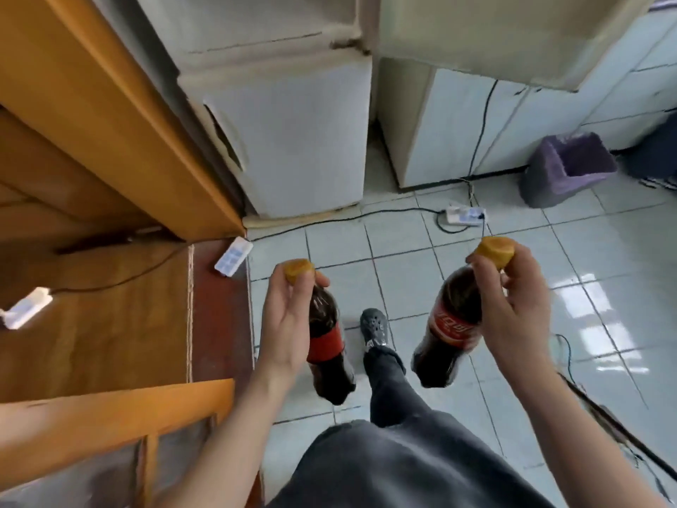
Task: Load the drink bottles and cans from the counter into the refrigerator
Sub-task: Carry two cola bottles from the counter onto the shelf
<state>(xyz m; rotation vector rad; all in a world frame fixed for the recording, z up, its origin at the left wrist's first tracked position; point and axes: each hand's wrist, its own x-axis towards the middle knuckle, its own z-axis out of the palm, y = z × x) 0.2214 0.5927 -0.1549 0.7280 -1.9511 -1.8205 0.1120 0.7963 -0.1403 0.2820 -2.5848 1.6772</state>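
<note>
Pale tiled floor [403,258] spreads across the middle of the frame and an orange-brown wooden counter [110,97] runs down the left. Two white boxy appliances stand at the top: the white unit at top centre [293,141] and the white unit to its right [458,122]. I cannot tell from here which is the refrigerator; both look closed.

At lower centre the left hand [289,317] pinches a dark plastic cola bottle with a red label [326,339] by the neck, fingers curled just under its yellow cap. The right hand [513,306] pinches the matching second cola bottle [450,324] the same way. Both bottles hang tilted over the floor, well apart from each other.

I judge this the carrying step — drinks off the counter, not yet stowed. With both hands full, the next move calls for freeing a finger or setting one bottle down so a door can be pulled open.

My count: two bottles, no cans in view, two hands, what look like three white power strips, one of them on the tiles [465,214], and one purple plastic waste bin [571,166] at upper right.
</note>
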